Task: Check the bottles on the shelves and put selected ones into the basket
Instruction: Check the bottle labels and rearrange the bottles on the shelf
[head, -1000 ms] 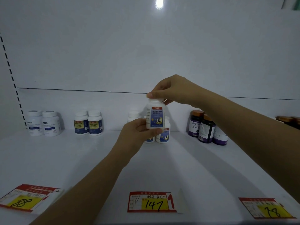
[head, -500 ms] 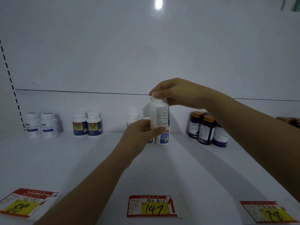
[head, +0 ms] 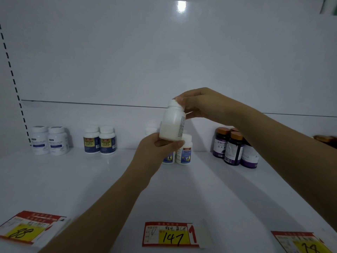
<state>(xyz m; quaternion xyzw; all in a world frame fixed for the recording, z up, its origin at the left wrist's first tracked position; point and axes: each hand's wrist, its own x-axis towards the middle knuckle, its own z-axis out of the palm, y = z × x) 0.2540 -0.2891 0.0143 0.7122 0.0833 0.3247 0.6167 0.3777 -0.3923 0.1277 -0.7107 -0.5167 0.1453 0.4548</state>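
I hold a white bottle (head: 172,123) up in front of the shelf, slightly tilted, its plain white side toward me and a strip of fine print at its right edge. My left hand (head: 156,152) cups its base from below. My right hand (head: 202,105) pinches its white cap from above. Behind it on the white shelf (head: 82,179) stand like bottles with blue labels (head: 185,152). No basket is in view.
Two white bottles (head: 49,140) stand at the far left, two blue-and-yellow labelled ones (head: 99,141) beside them, and dark purple bottles with orange caps (head: 234,147) on the right. Price tags marked 88 (head: 27,229), 147 (head: 170,234) and a third (head: 302,243) line the front edge.
The bottle has been turned in my hands: the blue front label faced me, then the text side, now the blank white side. It has also tilted a little.
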